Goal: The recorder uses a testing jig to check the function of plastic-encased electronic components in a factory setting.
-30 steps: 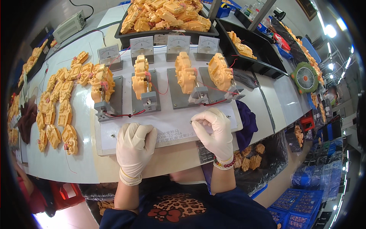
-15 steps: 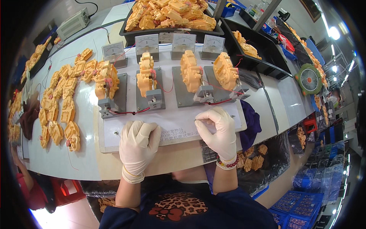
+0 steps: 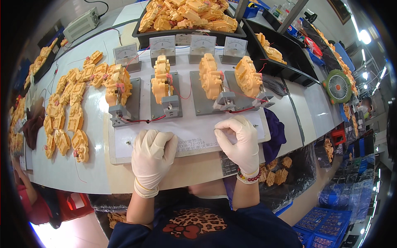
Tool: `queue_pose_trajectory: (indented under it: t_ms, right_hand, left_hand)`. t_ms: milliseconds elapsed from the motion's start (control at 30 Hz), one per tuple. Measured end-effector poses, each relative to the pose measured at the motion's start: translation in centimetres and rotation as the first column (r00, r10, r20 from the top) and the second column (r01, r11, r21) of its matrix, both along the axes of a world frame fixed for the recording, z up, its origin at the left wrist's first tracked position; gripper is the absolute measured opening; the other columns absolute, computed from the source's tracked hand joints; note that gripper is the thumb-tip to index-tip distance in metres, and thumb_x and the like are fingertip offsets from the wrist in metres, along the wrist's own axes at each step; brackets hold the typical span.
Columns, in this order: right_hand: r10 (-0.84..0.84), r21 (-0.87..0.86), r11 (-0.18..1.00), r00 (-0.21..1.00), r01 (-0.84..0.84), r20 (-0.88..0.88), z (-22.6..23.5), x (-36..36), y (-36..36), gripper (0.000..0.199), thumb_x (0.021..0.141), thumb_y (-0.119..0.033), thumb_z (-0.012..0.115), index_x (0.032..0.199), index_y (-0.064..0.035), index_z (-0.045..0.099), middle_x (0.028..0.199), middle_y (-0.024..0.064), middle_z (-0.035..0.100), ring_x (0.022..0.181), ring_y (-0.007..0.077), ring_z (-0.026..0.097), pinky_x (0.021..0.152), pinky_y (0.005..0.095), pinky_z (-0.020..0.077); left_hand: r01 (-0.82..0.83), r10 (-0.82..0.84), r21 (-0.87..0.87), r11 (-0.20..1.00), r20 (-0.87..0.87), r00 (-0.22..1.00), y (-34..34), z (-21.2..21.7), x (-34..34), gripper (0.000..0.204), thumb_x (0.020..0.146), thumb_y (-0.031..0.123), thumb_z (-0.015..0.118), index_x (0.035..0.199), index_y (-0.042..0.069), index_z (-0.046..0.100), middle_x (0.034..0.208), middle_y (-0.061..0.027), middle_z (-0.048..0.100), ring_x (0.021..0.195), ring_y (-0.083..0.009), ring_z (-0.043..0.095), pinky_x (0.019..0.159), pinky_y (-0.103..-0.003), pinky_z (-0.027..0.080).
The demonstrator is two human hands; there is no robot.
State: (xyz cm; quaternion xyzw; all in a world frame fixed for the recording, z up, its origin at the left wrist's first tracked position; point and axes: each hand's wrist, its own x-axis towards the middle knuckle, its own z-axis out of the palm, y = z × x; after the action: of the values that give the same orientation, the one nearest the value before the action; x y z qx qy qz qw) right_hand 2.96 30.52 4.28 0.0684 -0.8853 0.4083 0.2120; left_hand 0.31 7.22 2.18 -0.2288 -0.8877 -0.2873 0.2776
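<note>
Both of my hands wear white gloves and rest at the front edge of a white board (image 3: 121, 152). My left hand (image 3: 152, 163) is closed, its fingers folded downward. My right hand (image 3: 240, 144) is curled, thumb and forefinger bent toward each other with nothing visible between them. Beyond the hands, several grey test stands (image 3: 168, 106) carry yellow plastic gearbox housings (image 3: 211, 76), each upright and apart from my fingers. Red wires (image 3: 147, 121) run along the stands' fronts. Behind them stands a row of analog needle meters (image 3: 162, 44).
Loose yellow housings (image 3: 75, 116) lie in rows at the left, some trailing thin wires. A black bin (image 3: 142, 40) heaped with more stands at the back; another black bin (image 3: 300, 74) is at the right. A purple cloth (image 3: 273, 138) hangs beside the board, and a green fan (image 3: 338, 86) stands far right.
The whole view has shifted slightly, so things sit a little farther right. My hands keep nearly the same pose at the board's edge; the housings stay on their stands.
</note>
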Motion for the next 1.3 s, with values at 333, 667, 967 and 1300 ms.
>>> queue_pose_trajectory:
  t_ms: [333,667,967,1300]
  right_hand:
    - [-0.004,0.045,0.999,0.998,0.007,-0.068,0.05,-0.06,-0.04,0.008,0.082,-0.002,0.076,0.088,-0.0037,0.071,0.08,0.006,0.066,0.073,0.0197,0.065,0.068,0.0309,0.0511]
    - [-0.009,-0.023,1.0,1.0,0.009,-0.016,-0.11,-0.21,0.03,0.008,0.082,-0.005,0.075,0.089,-0.007,0.07,0.085,0.0087,0.068,0.082,0.0295,0.064,0.075,0.0386,0.0501]
    - [-0.006,0.074,0.997,0.998,0.01,-0.058,0.13,0.04,0.12,0.007,0.082,0.0,0.074,0.088,-0.0018,0.07,0.08,0.0076,0.065,0.072,0.0208,0.065,0.067,0.0316,0.0508]
    - [-0.003,0.062,0.998,0.998,0.007,-0.069,0.21,-0.21,-0.12,0.008,0.082,0.0,0.075,0.088,-0.0021,0.07,0.081,0.0072,0.065,0.071,0.0193,0.065,0.066,0.0306,0.0507]
  left_hand:
    - [0.003,-0.003,0.008,1.0,-0.005,1.0,0.03,0.01,0.06,0.017,0.08,0.009,0.079,0.088,0.015,0.065,0.078,-0.0025,0.055,0.076,-0.0268,0.055,0.073,-0.039,0.046]
    - [0.006,-0.006,0.009,1.0,-0.005,1.0,0.11,0.21,-0.15,0.019,0.079,0.008,0.079,0.089,0.015,0.064,0.077,-0.0031,0.054,0.075,-0.0269,0.055,0.072,-0.039,0.045]
    - [0.002,-0.001,0.009,1.0,-0.037,0.999,0.26,0.47,0.17,0.018,0.078,0.007,0.079,0.088,0.014,0.065,0.077,-0.0032,0.055,0.074,-0.027,0.056,0.069,-0.039,0.046]
    - [-0.007,0.008,0.023,1.0,-0.068,0.998,0.21,0.24,-0.06,0.021,0.076,0.005,0.08,0.086,0.014,0.064,0.075,-0.0026,0.053,0.073,-0.0261,0.055,0.066,-0.038,0.047]
